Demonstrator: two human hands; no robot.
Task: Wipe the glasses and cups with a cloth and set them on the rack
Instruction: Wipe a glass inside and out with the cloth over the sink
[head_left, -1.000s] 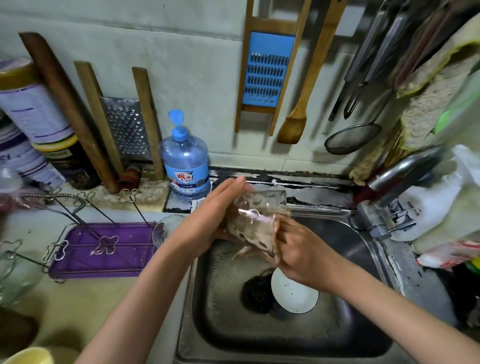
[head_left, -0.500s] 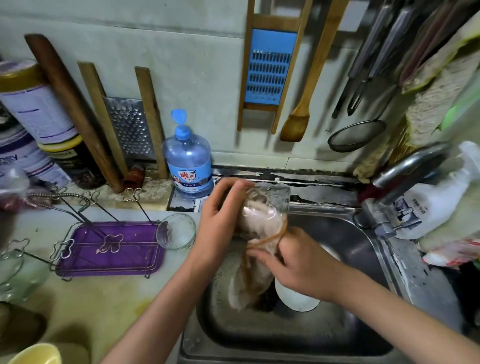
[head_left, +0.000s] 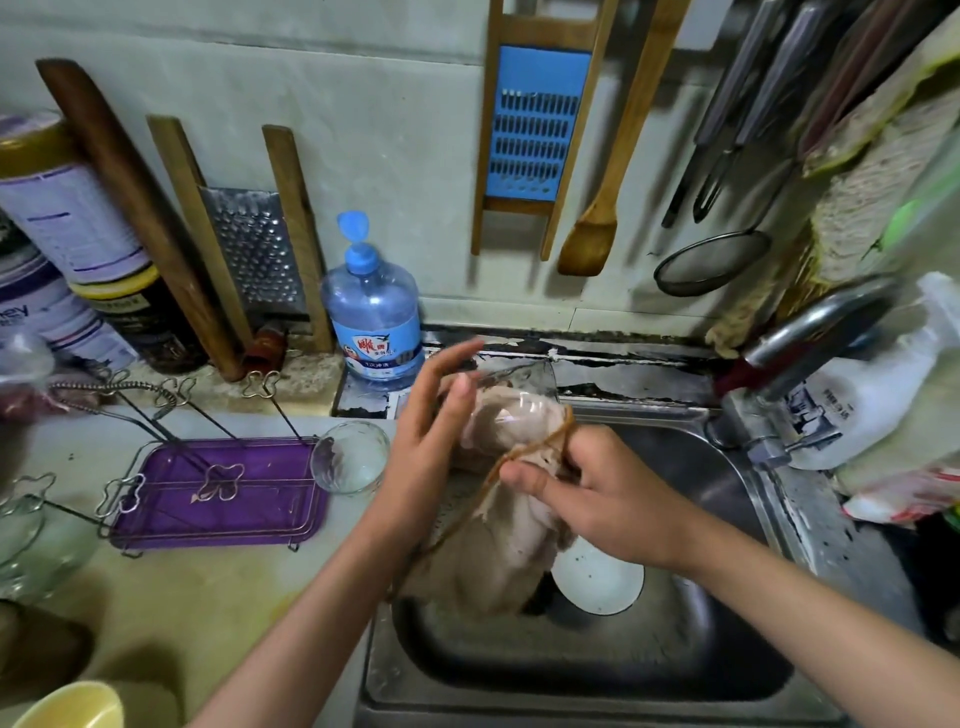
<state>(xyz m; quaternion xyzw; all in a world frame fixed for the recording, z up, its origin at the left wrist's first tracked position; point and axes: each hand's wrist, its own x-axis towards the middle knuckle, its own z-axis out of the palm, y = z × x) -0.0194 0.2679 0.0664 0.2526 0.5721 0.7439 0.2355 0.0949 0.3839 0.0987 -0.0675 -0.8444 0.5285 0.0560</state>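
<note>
Over the sink I hold a clear glass (head_left: 519, 400) tilted on its side, with a beige cloth (head_left: 498, 540) stuffed into it and hanging down. My left hand (head_left: 431, 441) touches the glass's left side with fingers nearly straight and spread. My right hand (head_left: 587, 493) grips the cloth at the glass's mouth. A second clear glass (head_left: 350, 462) stands on the counter by the purple tray of the wire rack (head_left: 218, 491). More glassware (head_left: 31, 540) sits at the far left edge.
The steel sink (head_left: 727, 649) holds a white dish (head_left: 597, 579). A blue water bottle (head_left: 371, 317) stands behind the counter, a faucet (head_left: 810, 338) at the right. Graters, a wooden spatula and utensils hang on the wall. A yellow bowl (head_left: 72, 706) shows at bottom left.
The cloth has come further out of the glass and now hangs long into the sink. My left hand's fingers have loosened from round the glass and straightened.
</note>
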